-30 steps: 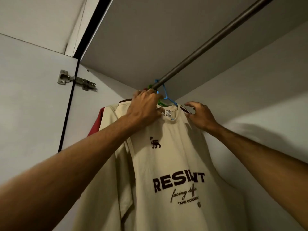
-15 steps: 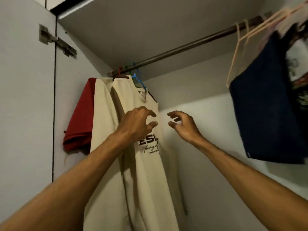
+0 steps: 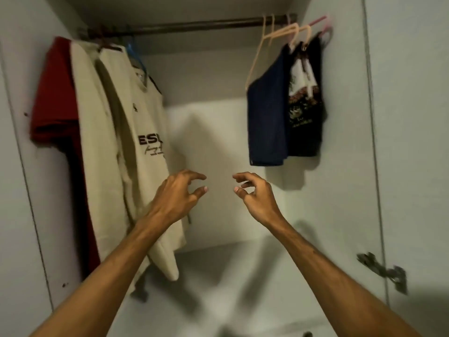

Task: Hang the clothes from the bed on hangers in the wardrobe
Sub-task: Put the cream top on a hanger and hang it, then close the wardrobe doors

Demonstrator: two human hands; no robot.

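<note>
Wardrobe [image 3: 213,142]: cream shirt [image 3: 136,113] hangs at rail [image 3: 194,24] end, likely sparing space; left hand [image 3: 175,198], right hand [image 3: 257,198] empty, fingers [image 3: 196,176] loosely curled.

Wardrobe [image 3: 213,142] open, dark rail [image 3: 194,24] across top. Left end: red shirt [image 3: 53,105], plain cream garment [image 3: 92,117], then cream tee [image 3: 145,110] w/ dark lettering on blue hanger [image 3: 137,58], all packed touching. Right end, well apart: navy top [image 3: 267,122] on peach hanger [image 3: 254,62], black printed top [image 3: 306,113] beside it, pink hanger [image 3: 320,19] furthest right.
</note>
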